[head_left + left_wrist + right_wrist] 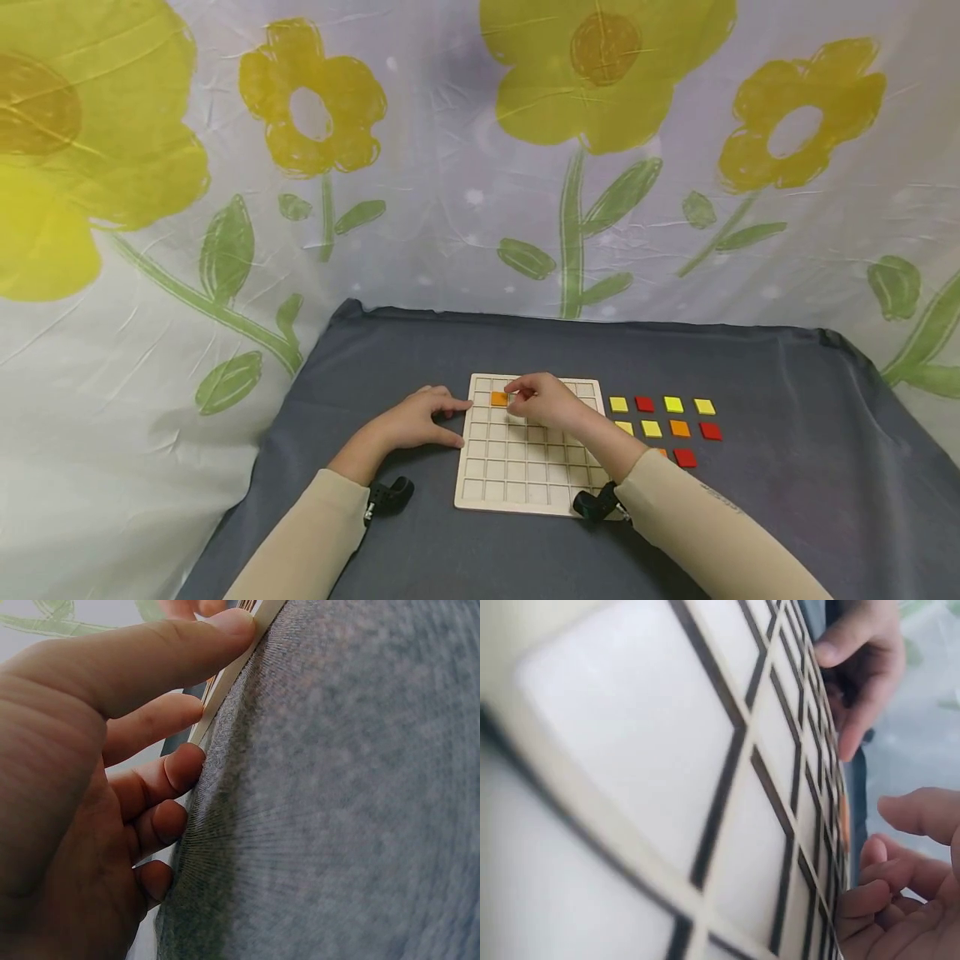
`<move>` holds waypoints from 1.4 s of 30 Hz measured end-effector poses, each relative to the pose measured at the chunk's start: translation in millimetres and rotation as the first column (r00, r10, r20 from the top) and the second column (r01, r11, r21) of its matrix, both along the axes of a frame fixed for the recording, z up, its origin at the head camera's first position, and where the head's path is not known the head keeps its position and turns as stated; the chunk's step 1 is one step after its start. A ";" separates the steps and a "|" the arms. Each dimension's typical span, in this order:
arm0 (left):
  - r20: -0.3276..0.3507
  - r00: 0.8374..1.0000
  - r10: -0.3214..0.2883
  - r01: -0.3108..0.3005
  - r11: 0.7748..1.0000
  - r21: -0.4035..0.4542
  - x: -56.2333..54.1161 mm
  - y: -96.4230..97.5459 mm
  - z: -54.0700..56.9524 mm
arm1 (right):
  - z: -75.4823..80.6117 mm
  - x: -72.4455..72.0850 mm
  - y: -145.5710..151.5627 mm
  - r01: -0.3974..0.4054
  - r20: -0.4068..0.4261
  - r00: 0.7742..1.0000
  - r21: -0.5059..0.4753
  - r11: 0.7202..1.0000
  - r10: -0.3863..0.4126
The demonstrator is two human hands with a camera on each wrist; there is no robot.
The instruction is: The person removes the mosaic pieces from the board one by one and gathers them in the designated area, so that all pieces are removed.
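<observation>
A pale wooden grid board [495, 469] lies on the dark cloth. One orange square tile [498, 399] sits in its top row, near the left corner. At the board's left edge, my left hand [416, 419] touches the side with thumb and index finger stretched out; the left wrist view shows its thumb [187, 645] against the rim. My right hand [546, 402] is over the upper part of the board, just right of the orange tile. Its thumb and index finger stand apart with nothing visible between them, and the other fingers [862, 898] are loosely curled close to the grid.
Right of the board lie several loose square tiles in rows, among them a yellow one [673, 404], a red one [710, 431] and an orange one [679, 428]. My right forearm partly covers the lowest row. A flowered curtain [435, 208] hangs behind the cloth-covered table [787, 400].
</observation>
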State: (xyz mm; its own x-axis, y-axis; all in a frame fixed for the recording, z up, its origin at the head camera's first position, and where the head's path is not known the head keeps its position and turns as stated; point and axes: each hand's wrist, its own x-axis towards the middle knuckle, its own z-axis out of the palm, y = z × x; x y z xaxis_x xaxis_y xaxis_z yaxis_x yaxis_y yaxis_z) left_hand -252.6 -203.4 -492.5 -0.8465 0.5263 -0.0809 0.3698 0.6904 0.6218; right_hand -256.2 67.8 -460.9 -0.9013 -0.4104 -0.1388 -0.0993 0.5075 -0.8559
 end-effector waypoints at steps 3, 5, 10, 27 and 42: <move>0.002 1.000 -0.002 0.002 1.000 -0.004 0.8 0.9 -0.9 | -2.8 -0.9 -3.7 -0.017 -0.008 1.000 0.044 0.999 0.017; -0.001 1.000 -0.006 0.006 1.000 -0.005 1.0 1.2 -0.9 | -2.9 -0.8 -5.4 -0.025 -0.008 1.000 0.074 0.997 0.026; -0.004 1.000 -0.008 0.008 1.000 0.004 1.2 0.1 1.5 | -2.5 -2.1 -10.6 -0.037 -0.005 0.999 0.113 0.993 0.037; -0.009 1.000 -0.004 0.004 1.000 -0.009 -0.5 -2.2 -0.2 | -4.5 -3.9 -20.1 0.067 -0.063 0.996 0.108 0.992 -0.061; -0.021 1.000 -0.018 0.018 1.000 -0.011 0.6 -1.2 2.1 | -3.6 -4.8 -24.6 0.121 -0.074 0.990 0.014 0.993 -0.120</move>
State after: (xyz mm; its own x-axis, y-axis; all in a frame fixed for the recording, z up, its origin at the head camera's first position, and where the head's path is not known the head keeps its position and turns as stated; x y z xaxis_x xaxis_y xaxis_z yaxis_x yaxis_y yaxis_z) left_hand -252.0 -204.6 -490.5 -0.8385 0.5405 -0.0689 0.3949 0.6901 0.6065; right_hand -261.0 43.3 -464.5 -0.9520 -0.2960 -0.0777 -0.0981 0.5355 -0.8388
